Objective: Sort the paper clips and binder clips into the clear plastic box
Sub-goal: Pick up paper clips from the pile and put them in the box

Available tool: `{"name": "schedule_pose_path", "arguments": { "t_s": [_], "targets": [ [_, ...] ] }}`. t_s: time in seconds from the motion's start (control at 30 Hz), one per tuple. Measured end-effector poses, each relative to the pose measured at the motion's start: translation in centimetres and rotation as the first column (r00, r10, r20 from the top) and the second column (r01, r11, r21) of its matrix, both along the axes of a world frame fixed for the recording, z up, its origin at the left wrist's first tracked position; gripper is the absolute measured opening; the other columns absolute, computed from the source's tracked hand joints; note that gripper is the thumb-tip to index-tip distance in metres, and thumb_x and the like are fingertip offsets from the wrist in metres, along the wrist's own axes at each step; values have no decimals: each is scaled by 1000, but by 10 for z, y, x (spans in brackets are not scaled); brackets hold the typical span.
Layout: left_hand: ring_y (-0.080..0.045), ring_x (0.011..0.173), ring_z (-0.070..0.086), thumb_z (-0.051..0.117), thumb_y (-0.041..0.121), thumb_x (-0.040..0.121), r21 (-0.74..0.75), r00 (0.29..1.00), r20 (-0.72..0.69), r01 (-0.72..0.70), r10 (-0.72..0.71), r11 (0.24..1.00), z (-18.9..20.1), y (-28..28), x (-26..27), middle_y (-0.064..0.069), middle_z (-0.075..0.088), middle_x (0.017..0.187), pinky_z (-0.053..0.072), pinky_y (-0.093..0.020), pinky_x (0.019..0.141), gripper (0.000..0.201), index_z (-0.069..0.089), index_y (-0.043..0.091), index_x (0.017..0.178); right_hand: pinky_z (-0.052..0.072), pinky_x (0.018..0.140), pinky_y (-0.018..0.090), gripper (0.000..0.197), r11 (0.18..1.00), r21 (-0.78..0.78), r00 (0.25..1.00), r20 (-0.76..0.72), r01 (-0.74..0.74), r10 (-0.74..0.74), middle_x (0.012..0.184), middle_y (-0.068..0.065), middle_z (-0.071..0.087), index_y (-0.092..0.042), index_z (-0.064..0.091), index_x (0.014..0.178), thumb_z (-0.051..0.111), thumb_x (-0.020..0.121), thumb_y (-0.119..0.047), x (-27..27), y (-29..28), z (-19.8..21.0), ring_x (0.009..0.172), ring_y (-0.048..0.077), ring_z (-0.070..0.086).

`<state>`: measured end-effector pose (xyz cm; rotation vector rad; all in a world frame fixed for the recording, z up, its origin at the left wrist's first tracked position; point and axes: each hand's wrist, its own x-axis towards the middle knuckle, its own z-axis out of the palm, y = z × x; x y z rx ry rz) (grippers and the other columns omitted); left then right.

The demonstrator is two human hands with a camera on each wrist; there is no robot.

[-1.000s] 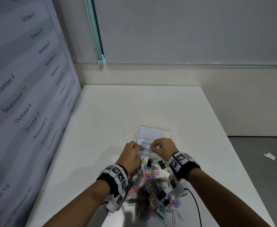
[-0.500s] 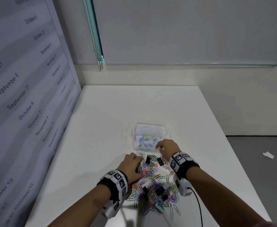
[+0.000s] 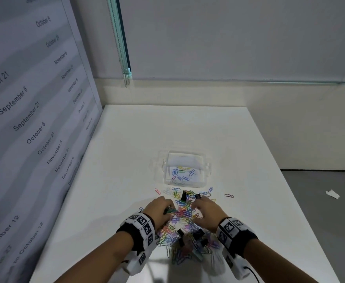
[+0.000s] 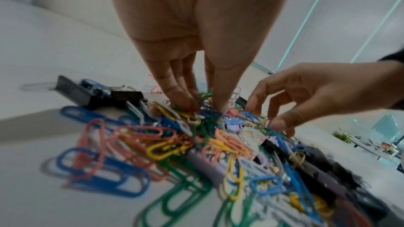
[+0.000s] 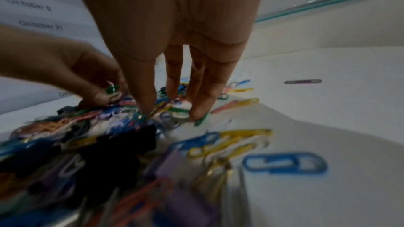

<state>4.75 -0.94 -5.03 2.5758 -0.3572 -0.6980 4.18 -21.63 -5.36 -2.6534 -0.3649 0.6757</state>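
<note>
Paper clips, heap near table's front edge: light, slippery, tangling wire; left hand pinches several, right hand spread on them; lift small bunches.

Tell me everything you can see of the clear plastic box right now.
The clear plastic box is a shallow, see-through rectangular container with rounded corners, open on top, sitting flat on the white table just beyond the clip pile. A few coloured paper clips lie in its near half; no binder clips show inside. Neither hand touches it.
</note>
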Motion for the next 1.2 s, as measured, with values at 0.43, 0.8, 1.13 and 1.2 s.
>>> {"name": "schedule_pose_path", "arguments": {
  "t_s": [0.43, 0.8, 1.13, 1.2],
  "targets": [
    [-3, 55, 58, 63, 18, 87, -265, 948, -125, -315, 292, 911, 9, 7, 5, 6, 63, 64, 44, -10, 55, 16, 69, 6, 94, 36, 63, 11, 13, 963, 185, 979, 27, 193, -202, 96, 4, 71, -13, 71, 87, 62, 78, -11, -3, 21, 4, 80, 10, 56],
    [-10, 48, 59, 57, 1, 88, -417, 833, -379, -542, 403, 729, 16, 6, 30, -11, 68, 73, 51, -18, 50, 11, 66, 0, 94, 47, 60, 5, 22, 877, 301, 909, 67, 373, -410, 87, 5, 74, -17, 73, 90, 56, 81, -8, 48, 5, 45, 69, 12, 64],
    [-24, 66, 57, 32, -13, 92, -537, 853, -360, -521, 378, 664, 37, -14, 89, -11, 59, 70, 53, -27, 63, 30, 60, -3, 100, 43, 84, 18, 38, 886, 333, 918, 118, 322, -378, 106, 7, 70, -13, 66, 107, 45, 82, 6, 70, 12, 50, 95, 20, 63],
    [-22, 66, 58, 31, -11, 93, -542, 864, -325, -504, 386, 672, 36, -18, 94, -6, 52, 64, 52, -30, 71, 34, 60, -4, 106, 43, 80, 18, 34, 892, 331, 925, 115, 308, -362, 103, 6, 70, -11, 69, 100, 45, 82, 5, 61, 14, 46, 85, 15, 59]
  ]
}}
